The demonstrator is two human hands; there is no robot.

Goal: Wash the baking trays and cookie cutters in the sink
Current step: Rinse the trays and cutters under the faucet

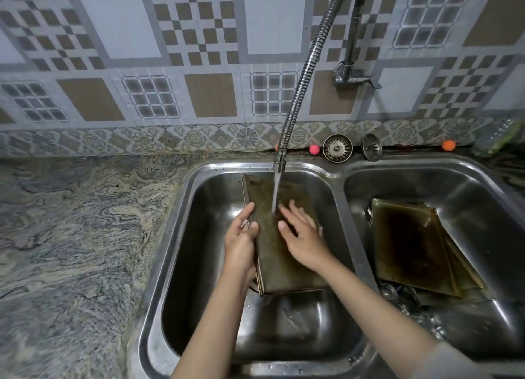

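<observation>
Tiled wall, granite counter point(71, 236) — left hand point(241, 242) grips baking tray point(281, 268) edge; right hand point(301, 236) flat on it.

A: The sink point(181, 208) looks like steel, smooth and shiny, with wet drops on its rim.

B: And the tray point(284, 253) under the water?

A: Metal also, but dull and brownish, with a wet film. The second tray point(412, 245) is metal with a dark burnt stain, quite matt.

B: The counter point(79, 222)?

A: Polished stone with grey swirls. The hose point(306, 66) is ribbed chrome metal, glossy. The wall point(204, 66) has glazed tiles, slightly shiny.
</observation>
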